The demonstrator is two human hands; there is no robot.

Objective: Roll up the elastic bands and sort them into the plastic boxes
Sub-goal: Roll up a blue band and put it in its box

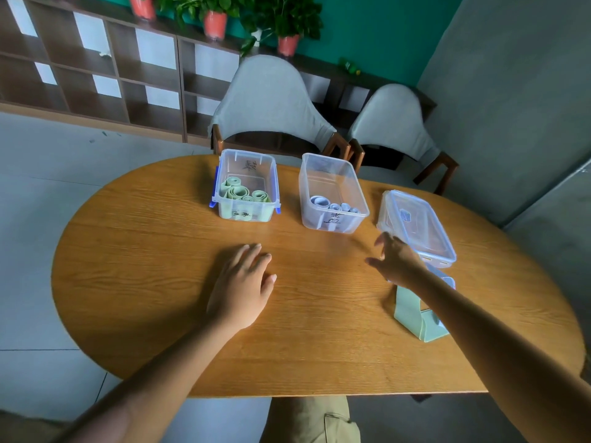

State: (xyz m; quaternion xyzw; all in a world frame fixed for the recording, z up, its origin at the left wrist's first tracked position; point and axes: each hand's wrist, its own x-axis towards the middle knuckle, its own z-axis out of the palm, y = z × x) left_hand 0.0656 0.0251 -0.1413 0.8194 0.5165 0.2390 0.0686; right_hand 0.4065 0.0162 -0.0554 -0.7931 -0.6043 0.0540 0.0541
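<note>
Taking the box of green rolls [245, 187] as the landmark: it stands at the far side of the oval worktop [160, 251], open, with several rolled green bands [238, 192] lying in its near end. Just to its right, apart from it, stands a second open box [332, 195] with a few pale blue rolls [334, 206] gathered at its near end, so the sorting looks to go by colour. Further right again lies a clear lid [417, 227], blue-edged, flat on another piece of clear plastic, probably set aside to keep the box mouths free.

Nearer the person than the green box, the left hand [241, 284] lies palm down on bare wood, fingers relaxed and slightly spread, holding nothing; it seems simply parked.

The right hand [395, 262] is well to the right of the green box, at the lid's near corner, fingers spread and blurred, holding nothing that shows. Directly under its wrist and forearm lies a flat, unrolled green band [415, 316] with a pale blue piece [443, 274] showing at its far end; these are likely the remaining work.
</note>
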